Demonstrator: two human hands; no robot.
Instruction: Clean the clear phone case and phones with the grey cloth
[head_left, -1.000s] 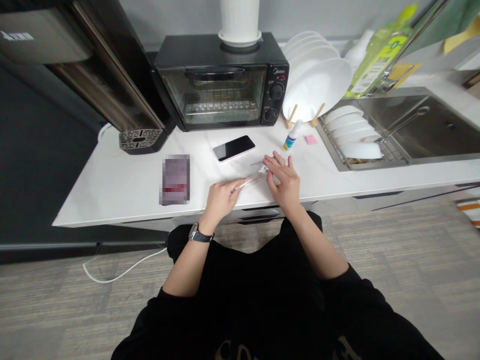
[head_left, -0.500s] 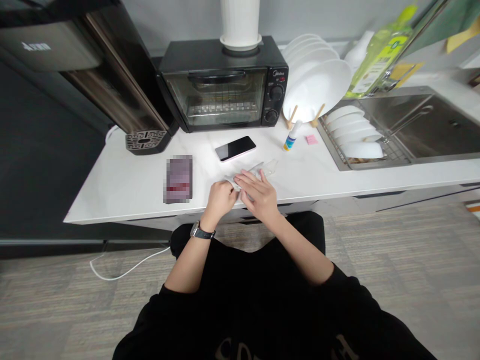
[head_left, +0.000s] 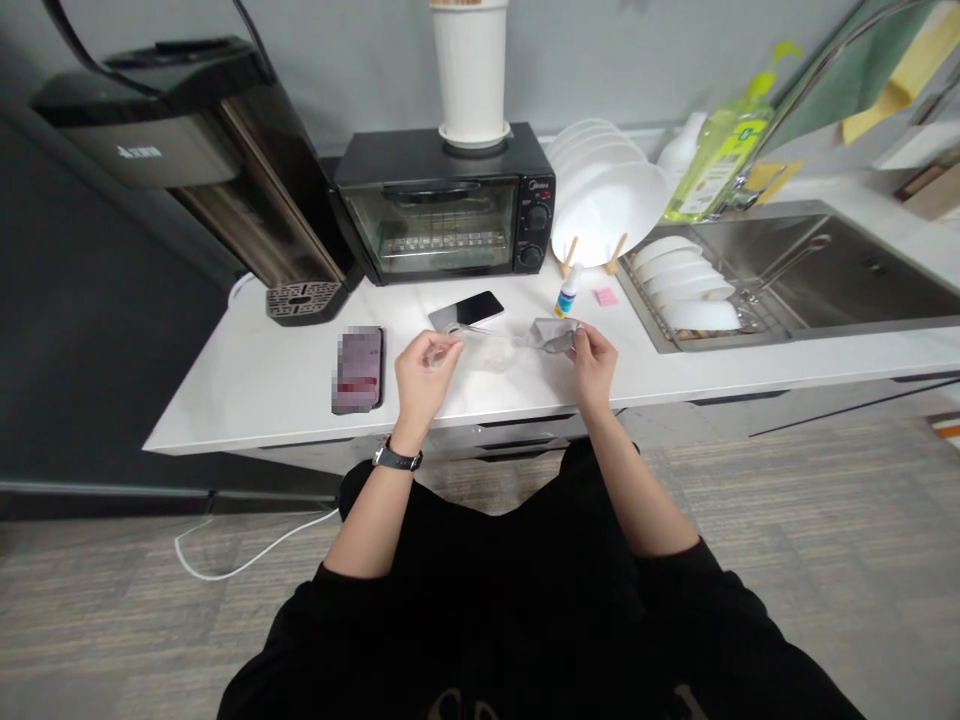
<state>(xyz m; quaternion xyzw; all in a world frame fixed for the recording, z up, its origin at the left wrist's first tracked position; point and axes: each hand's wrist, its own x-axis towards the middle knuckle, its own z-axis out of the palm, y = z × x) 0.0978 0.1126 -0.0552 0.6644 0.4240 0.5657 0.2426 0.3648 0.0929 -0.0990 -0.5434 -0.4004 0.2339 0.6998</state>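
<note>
My left hand [head_left: 424, 378] pinches a pair of clear-framed eyeglasses [head_left: 480, 331] over the counter; a thin see-through part stretches right toward the cloth. Part of the glasses is hidden by my fingers. A small grey cloth [head_left: 553, 336] hangs from the pinched fingers of my right hand [head_left: 595, 362]. Whether cloth and glasses touch, I cannot tell. Just beyond them lies a black-screened phone [head_left: 469, 310]. A small spray bottle [head_left: 568, 291] with a blue and yellow label stands behind the cloth, beside a pink slip [head_left: 606, 297].
A second phone [head_left: 358, 370], blurred out, lies left on the white counter [head_left: 247, 400]. Behind stand a drinks machine [head_left: 300, 240], a toaster oven [head_left: 450, 230] topped by a white pot [head_left: 471, 80], and racked plates [head_left: 607, 205]. A sink [head_left: 847, 275] with stacked bowls is at right.
My hands were together, rubbing the cloth over the glasses. Now they have drawn apart, glasses in the left, cloth in the right. The view has tilted up slightly.
</note>
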